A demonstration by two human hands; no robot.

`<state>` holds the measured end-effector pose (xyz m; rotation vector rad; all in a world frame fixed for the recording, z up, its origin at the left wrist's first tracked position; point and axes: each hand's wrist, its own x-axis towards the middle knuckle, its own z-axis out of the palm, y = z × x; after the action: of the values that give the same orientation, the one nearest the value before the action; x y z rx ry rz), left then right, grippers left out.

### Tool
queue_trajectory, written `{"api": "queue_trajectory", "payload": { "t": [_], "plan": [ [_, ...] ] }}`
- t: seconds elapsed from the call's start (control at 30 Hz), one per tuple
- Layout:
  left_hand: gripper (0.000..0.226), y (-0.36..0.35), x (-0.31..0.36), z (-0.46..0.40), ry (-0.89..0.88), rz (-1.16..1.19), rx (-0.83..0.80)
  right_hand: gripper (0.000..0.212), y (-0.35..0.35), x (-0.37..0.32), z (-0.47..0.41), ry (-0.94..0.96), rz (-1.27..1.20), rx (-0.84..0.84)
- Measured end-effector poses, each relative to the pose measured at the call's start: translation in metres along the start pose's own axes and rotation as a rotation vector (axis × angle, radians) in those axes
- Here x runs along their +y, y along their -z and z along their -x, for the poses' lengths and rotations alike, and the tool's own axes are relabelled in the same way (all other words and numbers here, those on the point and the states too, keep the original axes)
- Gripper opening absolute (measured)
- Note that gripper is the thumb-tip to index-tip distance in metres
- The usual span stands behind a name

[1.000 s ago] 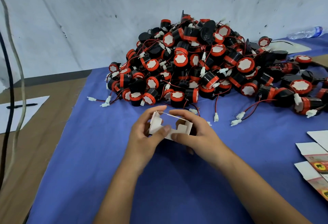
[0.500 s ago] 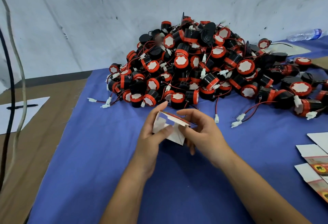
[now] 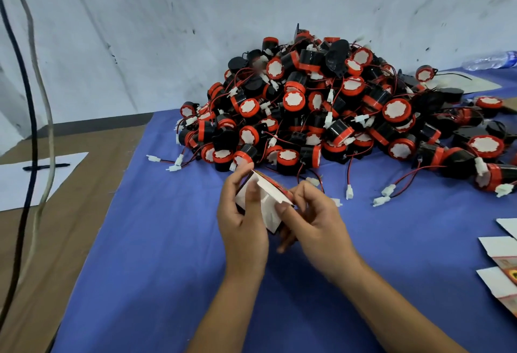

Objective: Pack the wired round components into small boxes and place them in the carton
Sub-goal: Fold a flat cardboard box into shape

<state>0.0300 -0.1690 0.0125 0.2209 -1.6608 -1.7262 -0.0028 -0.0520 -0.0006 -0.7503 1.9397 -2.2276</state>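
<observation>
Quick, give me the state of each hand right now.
Left hand: closed on the small box.
Right hand: closed, pinching the same small box.

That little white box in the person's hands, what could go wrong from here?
The small box is only half folded, pinched between the left hand and right hand; a hard squeeze could crease a flap. The pile of round components has tangled red wires, so pulling one might drag others along. Loose white connectors near the hands could get swept away.
</observation>
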Motion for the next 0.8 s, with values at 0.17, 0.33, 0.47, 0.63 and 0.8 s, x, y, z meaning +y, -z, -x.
{"api": "queue_trajectory", "payload": {
  "t": [0.17, 0.33, 0.47, 0.63, 0.8],
  "plan": [
    [0.057, 0.004, -0.003, 0.001, -0.031, -0.03, 0.098, 0.028, -0.025, 0.004, 0.01, 0.12, 0.224, -0.034],
    [0.059, 0.023, -0.004, -0.017, -0.2, -0.176, 0.084, 0.029, -0.028, -0.006, 0.013, 0.054, 0.193, -0.184],
    [0.036, 0.015, -0.004, -0.008, -0.453, -0.388, -0.129, 0.063, -0.017, -0.006, 0.004, -0.118, 0.084, -0.005],
    [0.051, 0.011, 0.004, -0.007, -0.315, -0.3, -0.276, 0.039, -0.003, -0.004, -0.001, -0.171, -0.031, -0.072],
    [0.083, 0.025, 0.009, -0.008, -0.137, -0.152, -0.564, 0.02, 0.003, -0.002, -0.008, -0.162, 0.014, 0.017]
  ]
}}
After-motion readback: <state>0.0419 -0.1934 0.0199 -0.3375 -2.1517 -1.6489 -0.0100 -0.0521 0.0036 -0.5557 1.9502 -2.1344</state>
